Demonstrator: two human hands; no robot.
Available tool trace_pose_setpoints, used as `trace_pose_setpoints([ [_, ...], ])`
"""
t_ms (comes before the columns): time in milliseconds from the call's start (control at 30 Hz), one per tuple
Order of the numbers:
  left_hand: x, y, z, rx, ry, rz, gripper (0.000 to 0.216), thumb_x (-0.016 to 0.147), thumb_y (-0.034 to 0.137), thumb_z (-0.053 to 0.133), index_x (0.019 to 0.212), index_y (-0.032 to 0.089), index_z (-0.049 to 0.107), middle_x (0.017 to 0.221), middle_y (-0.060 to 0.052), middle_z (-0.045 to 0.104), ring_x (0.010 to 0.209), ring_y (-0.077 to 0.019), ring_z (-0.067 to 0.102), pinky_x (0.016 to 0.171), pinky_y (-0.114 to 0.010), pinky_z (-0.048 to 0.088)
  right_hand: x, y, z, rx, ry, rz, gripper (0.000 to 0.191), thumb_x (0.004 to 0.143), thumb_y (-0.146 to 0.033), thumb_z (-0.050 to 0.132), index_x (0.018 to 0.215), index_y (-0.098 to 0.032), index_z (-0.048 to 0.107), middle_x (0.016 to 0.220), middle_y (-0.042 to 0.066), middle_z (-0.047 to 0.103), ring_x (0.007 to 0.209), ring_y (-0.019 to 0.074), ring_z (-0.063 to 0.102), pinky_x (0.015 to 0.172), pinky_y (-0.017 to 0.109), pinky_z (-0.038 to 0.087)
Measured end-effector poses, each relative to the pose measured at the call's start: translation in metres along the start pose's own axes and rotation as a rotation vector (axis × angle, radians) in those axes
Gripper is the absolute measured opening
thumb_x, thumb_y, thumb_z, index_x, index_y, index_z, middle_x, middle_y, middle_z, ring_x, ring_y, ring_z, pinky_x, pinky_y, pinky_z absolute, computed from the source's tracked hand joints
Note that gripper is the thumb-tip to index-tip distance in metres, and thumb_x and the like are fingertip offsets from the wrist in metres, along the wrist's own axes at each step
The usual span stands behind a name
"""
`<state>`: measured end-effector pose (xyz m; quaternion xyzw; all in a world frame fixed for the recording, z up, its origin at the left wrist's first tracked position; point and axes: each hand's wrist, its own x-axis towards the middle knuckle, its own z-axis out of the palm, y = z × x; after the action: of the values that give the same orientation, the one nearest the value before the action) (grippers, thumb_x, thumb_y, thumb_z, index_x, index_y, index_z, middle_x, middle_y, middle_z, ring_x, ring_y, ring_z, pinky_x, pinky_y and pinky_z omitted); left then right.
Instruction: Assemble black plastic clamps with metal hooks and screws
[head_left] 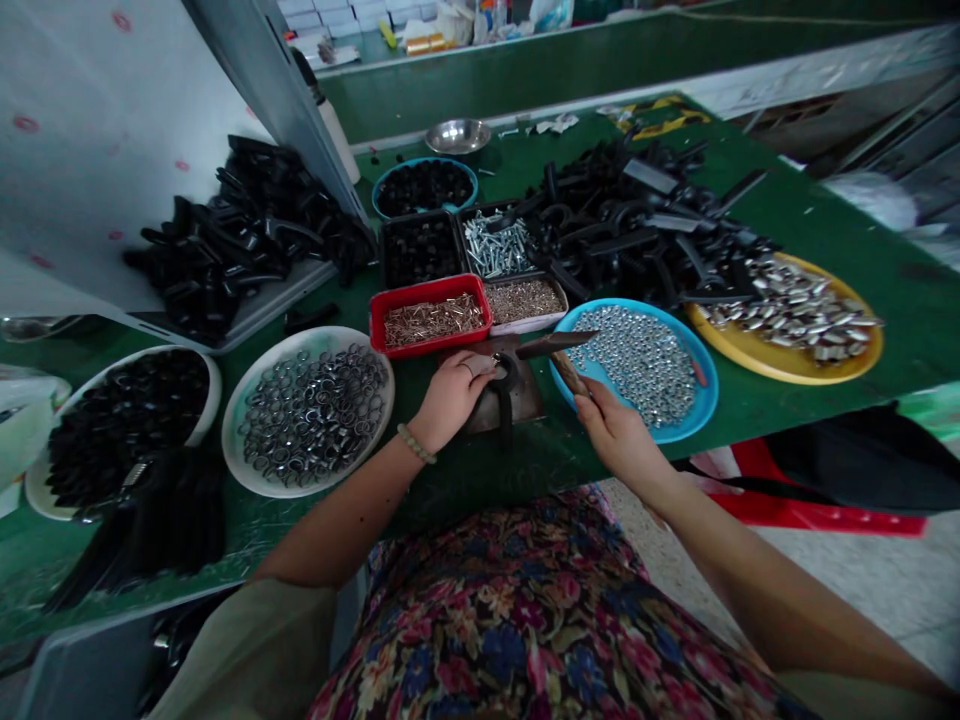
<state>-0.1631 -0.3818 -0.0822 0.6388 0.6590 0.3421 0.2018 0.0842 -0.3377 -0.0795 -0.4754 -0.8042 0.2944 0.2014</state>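
Note:
My left hand (452, 395) is closed on a small black ring-shaped part (507, 376) and presses it onto a dark metal block (504, 402) at the table's front edge. My right hand (616, 430) grips the wooden handle of a hammer (556, 345). Its dark head hangs just above and to the right of the part. A bead bracelet is on my left wrist.
Around the block stand a red tray of pins (430, 315), a white plate of metal rings (308, 410), a blue plate of small nuts (639, 362), a yellow plate of metal pieces (793, 315), trays of screws (496, 245) and piles of black plastic parts (637, 215).

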Motion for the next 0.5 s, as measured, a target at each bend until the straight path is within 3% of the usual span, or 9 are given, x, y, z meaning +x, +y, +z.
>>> trace_pose_setpoints([
  [300, -0.006, -0.007, 0.012, 0.406, -0.024, 0.107, 0.025, 0.097, 0.031, 0.046, 0.092, 0.016, 0.065, 0.095, -0.006, 0.059, 0.092, -0.0182, 0.058, 0.089, -0.032, 0.048, -0.003, -0.002, -0.004, 0.009, 0.0, 0.024, 0.043, 0.094, -0.04, 0.038, 0.126, -0.018, 0.056, 0.104, 0.013, 0.072, 0.097, 0.0298, 0.068, 0.077, 0.04, 0.054],
  [500, -0.011, -0.002, 0.007, 0.54, -0.108, 0.163, 0.018, 0.095, 0.025, 0.047, 0.1, 0.019, 0.064, 0.1, -0.006, 0.058, 0.093, -0.0193, 0.056, 0.086, -0.031, 0.046, -0.004, -0.001, 0.001, 0.01, 0.0, 0.02, 0.046, 0.095, -0.043, 0.037, 0.126, -0.016, 0.057, 0.098, 0.013, 0.073, 0.085, 0.0289, 0.069, 0.073, 0.04, 0.053],
])
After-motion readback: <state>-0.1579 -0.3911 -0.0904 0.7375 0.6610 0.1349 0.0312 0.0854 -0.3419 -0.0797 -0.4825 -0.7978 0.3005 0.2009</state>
